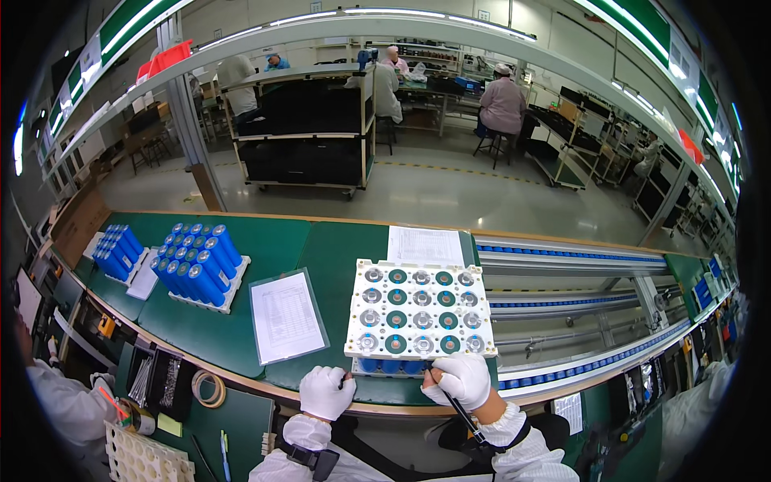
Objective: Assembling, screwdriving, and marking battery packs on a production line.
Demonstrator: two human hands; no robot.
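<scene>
Head view: what edges, what room for moving?
– At 5 o'clock, white-plated pack [422,309] of blue cells, on the green worktop [201,337]. Near edge passing under the wrists; conveyor tracks [562,304] from 3 to 4 o'clock, just beside the pack. Strip of bare green between pack and paper sheet [287,317], at 8 o'clock.

And the hands?
– Both white-gloved. Left hand [328,392] at 7 o'clock, fingers curled in by the pack's near left corner. Right hand [464,377] at 5 o'clock, curled at the near right corner, black strip [463,414] trailing below. Gripping or merely touching: impossible to tell.

Anything else around, or in the way?
– Second sheet [426,245] partly under the pack's 12 o'clock side. More blue cells [210,277] toward 9 o'clock; tape roll [197,389] at 8.
</scene>
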